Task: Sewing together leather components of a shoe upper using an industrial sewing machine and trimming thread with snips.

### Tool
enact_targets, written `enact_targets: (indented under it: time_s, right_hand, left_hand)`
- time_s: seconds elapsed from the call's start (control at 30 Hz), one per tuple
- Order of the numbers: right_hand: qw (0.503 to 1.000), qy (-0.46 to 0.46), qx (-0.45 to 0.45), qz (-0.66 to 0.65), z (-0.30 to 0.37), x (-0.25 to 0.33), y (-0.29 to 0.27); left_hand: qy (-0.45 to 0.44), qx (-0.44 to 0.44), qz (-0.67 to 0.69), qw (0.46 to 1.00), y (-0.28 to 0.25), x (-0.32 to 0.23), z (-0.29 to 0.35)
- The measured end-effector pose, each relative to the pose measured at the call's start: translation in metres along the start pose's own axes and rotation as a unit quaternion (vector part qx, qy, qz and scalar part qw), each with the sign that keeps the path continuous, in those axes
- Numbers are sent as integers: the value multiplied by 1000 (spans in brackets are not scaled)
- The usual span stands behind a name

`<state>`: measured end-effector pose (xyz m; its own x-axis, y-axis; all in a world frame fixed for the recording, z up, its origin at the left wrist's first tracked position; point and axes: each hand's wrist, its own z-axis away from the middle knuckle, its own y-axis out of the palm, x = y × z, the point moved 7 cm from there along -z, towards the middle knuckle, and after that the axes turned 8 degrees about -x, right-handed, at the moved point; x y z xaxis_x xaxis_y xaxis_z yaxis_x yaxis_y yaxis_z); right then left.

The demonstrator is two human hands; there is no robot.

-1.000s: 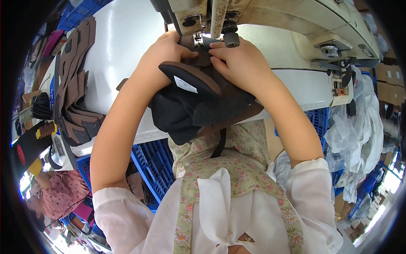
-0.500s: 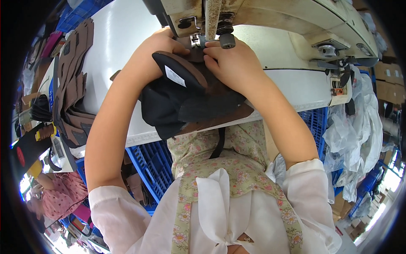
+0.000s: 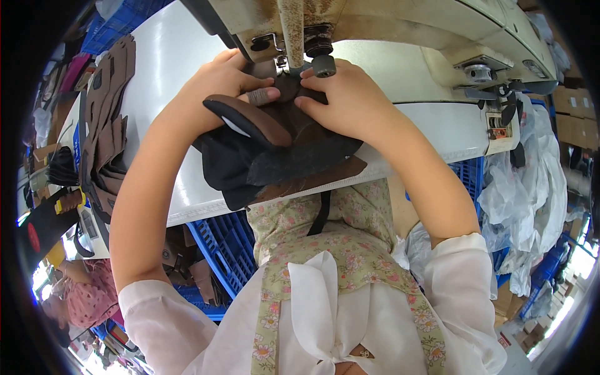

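Overhead, the sewing machine (image 3: 387, 37) filled the far edge, its cream body running off right, its needle foot (image 3: 320, 59) down over the work. White table (image 3: 156, 75) below it, spreading left and near. Stack of brown cut pieces (image 3: 106, 125) lay well apart at far left; blue crates (image 3: 225, 250) sat under the near table edge.

Dark shoe upper (image 3: 275, 150), brown with black lining, bunched on the table's near edge, its far end tucked under the foot. Compared with a second ago, the piece had turned and slid further in beneath the foot, and both hands had closed up to it; I judged the seam was being fed along.

Left hand (image 3: 219, 87) lay on the left of the piece, fingers pressed together, a taped fingertip (image 3: 259, 97) bearing down just beside the foot. Right hand (image 3: 340, 97) lay flat on the right side, fingers together, pressing the leather down.
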<state>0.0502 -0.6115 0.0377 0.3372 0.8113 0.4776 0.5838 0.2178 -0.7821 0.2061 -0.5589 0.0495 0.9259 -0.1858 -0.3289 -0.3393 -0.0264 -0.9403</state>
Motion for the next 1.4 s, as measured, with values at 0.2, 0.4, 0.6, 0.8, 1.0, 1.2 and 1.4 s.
enact_targets:
  time_s: [0.2, 0.4, 0.6, 0.8, 1.0, 1.2, 1.4]
  right_hand:
    - [996, 3, 82, 18, 1, -1, 9]
    - [998, -27, 39, 32, 4, 1, 5]
    - [996, -14, 65, 57, 1, 1, 14]
    - [995, -14, 76, 58, 5, -5, 19]
    - [994, -88, -38, 55, 8, -1, 18]
    - [999, -29, 14, -9, 2, -13, 11]
    - [995, -48, -22, -81, 18, -25, 8]
  left_hand:
    - [-21, 31, 190, 981, -4, 10, 10]
    - [-160, 124, 513, 834, -25, -8, 23]
    - [-286, 133, 357, 879, -49, -40, 18]
    - [-53, 144, -255, 955, -20, -123, 20]
    - [17, -142, -282, 949, -9, -116, 38]
    - [-181, 13, -169, 969, 11, -82, 38]
    - [-155, -17, -169, 973, 18, -82, 35]
